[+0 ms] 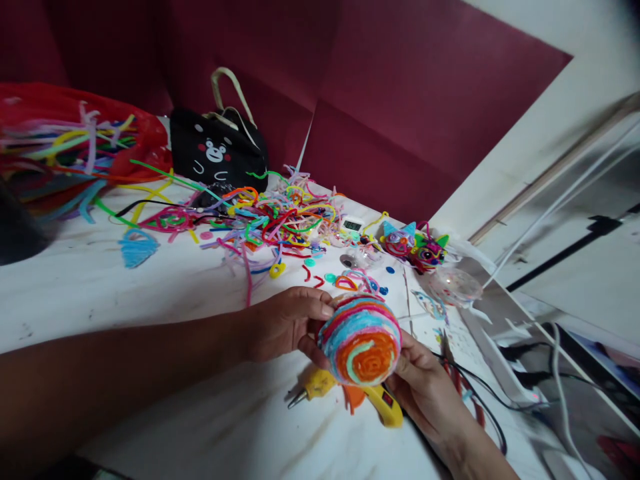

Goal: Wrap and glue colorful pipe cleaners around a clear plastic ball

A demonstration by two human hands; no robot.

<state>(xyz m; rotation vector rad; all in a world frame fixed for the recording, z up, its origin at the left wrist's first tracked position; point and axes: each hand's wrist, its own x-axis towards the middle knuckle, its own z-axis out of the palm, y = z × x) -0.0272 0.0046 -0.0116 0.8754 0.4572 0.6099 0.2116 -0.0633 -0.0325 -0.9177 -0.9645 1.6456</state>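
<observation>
Striped ball (361,341) pinched btwn L hand (286,325) & R hand (426,385), prob. being inspected; for glue gun (386,407) on counter (225,417) to be used, one hand must be freed.

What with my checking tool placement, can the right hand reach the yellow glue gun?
Probably not yet: the right hand grips the striped round object, though the yellow glue gun lies nearby.
</observation>
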